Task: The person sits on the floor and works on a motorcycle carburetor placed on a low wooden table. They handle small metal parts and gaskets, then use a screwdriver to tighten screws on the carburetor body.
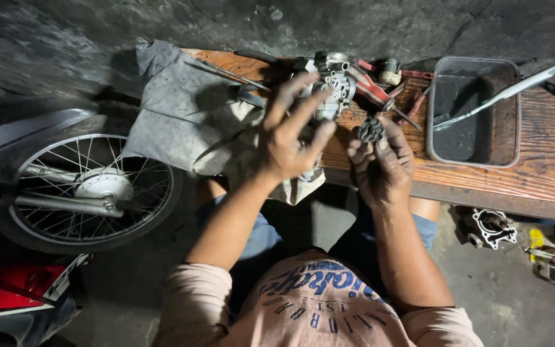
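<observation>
Right hand (381,164): palm up at the near edge of the bench (534,167), grip pinching a small dark part (371,130) at the fingertips. Left hand (288,132): fingers spread, reaching over the grey cloth (181,109) to touch the metal carburetor (333,83). Beyond, right: a grey tray (473,112).

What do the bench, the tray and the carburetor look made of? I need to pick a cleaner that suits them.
Bench: wood, going by the reddish-brown grain, with a worn finish. Tray: probably plastic or thin metal, dull grey with rounded corners; the look leaves it open. Carburetor: cast metal, likely aluminium, pale silver and matte, under the left hand.
</observation>
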